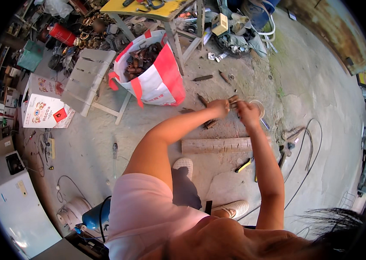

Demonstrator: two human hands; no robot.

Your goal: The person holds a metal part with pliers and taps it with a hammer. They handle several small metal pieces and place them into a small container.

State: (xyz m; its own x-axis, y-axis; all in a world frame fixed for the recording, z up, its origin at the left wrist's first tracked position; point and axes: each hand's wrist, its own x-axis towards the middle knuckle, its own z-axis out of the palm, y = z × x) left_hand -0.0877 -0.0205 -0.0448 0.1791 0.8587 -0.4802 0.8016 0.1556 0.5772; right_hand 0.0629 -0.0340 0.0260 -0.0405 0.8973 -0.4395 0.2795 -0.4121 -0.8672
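Observation:
My left hand (219, 108) and my right hand (248, 113) are close together over the floor in front of me, both closed. Between their fingers is a short, rusty-brown cylindrical piece (233, 100), gripped from both sides; its details are blurred. Similar dark brown pieces (211, 125) lie on the floor beneath my left hand. A pale ring (258, 107), perhaps a roll, is just beyond my right hand. A wooden board (217, 145) lies nearer to me, below both hands. To the left, a red and white bag (160, 80) holds many brown metal pieces (141, 62).
A yellow-handled tool (243, 165) and a hammer (284, 154) lie near the board, beside a black cable (306, 173). A screwdriver (115, 158) is at left. A low stool (88, 78), a yellow-topped table (148, 8) and a white box (44, 108) stand at far left.

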